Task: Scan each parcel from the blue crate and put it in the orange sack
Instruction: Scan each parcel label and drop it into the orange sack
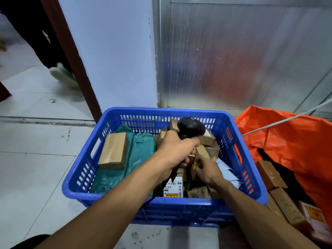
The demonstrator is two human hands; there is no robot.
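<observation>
Left hand (175,151): grip wrapped round black handheld barcode scanner (190,127), head aimed away, toward far wall of blue plastic crate (161,203).
Right hand (208,170): grip pinching small brown cardboard parcel (193,165) in crate.
Orange woven sack (287,141): right of crate, mouth open.

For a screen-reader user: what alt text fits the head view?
A left hand grips a black barcode scanner over a blue crate of parcels while the right hand pinches a small cardboard box inside it. An orange sack holding boxes lies to the right.

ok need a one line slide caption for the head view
Left hand grips a black handheld scanner over a blue plastic crate of parcels while the right hand reaches in; orange sack waits alongside.
</observation>
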